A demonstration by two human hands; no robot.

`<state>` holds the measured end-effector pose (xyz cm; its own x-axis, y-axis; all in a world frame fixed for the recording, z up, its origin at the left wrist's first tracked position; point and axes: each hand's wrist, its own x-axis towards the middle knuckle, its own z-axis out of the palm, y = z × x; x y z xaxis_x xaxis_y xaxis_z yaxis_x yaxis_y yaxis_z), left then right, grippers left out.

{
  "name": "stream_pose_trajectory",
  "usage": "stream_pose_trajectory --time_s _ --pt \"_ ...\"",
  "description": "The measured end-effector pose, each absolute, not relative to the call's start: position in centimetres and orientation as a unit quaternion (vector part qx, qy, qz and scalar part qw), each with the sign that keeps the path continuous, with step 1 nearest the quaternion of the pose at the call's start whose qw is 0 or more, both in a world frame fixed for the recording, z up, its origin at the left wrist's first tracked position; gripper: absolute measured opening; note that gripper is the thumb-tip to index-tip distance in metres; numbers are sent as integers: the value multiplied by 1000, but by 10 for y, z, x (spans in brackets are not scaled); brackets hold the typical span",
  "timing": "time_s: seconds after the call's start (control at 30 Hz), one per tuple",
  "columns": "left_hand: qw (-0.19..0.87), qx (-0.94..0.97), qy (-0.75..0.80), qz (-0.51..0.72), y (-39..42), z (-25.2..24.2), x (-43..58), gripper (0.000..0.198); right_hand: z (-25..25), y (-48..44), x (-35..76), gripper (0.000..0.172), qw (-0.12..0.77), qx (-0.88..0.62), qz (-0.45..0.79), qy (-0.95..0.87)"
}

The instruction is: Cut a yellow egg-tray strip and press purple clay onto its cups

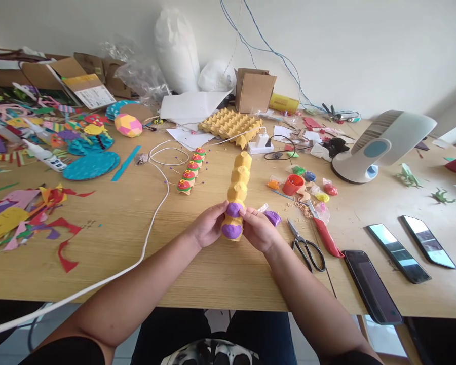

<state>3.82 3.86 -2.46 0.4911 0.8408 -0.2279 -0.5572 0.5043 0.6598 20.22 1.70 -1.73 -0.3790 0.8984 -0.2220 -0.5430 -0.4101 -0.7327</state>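
Both hands hold a yellow egg carton strip (238, 191) that points away from me over the table. Its two nearest bumps are covered with purple clay (232, 231); the farther bumps are bare yellow. My left hand (211, 225) grips the left side, and my right hand (259, 228) pinches the right side with fingers at the second purple bump. Just right of my right hand lies a packet of purple clay (272, 218). Farther left stands a finished-looking caterpillar (189, 174) of red and green bumps with pins at its sides.
Black scissors (307, 246), a red-handled knife (327, 237) and phones (372, 286) lie to the right. Clay packets surround a red cup (293, 184). A white fan (380, 147) stands behind. A white cable (152, 223) crosses the left side, near paper scraps (15, 218). An egg tray (230, 124) lies behind.
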Motion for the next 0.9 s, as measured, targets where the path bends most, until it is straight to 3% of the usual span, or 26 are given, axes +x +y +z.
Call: stream_pose_trajectory --time_s 0.23,0.63,0.9 --pt "827 274 246 424 39 -24 37 33 -19 15 193 32 513 -315 752 -269" --pt "832 256 258 420 37 -25 41 31 -21 17 196 28 523 -335 710 -333" --pt "831 251 259 423 36 -24 42 32 -25 19 196 36 507 -318 736 -317"
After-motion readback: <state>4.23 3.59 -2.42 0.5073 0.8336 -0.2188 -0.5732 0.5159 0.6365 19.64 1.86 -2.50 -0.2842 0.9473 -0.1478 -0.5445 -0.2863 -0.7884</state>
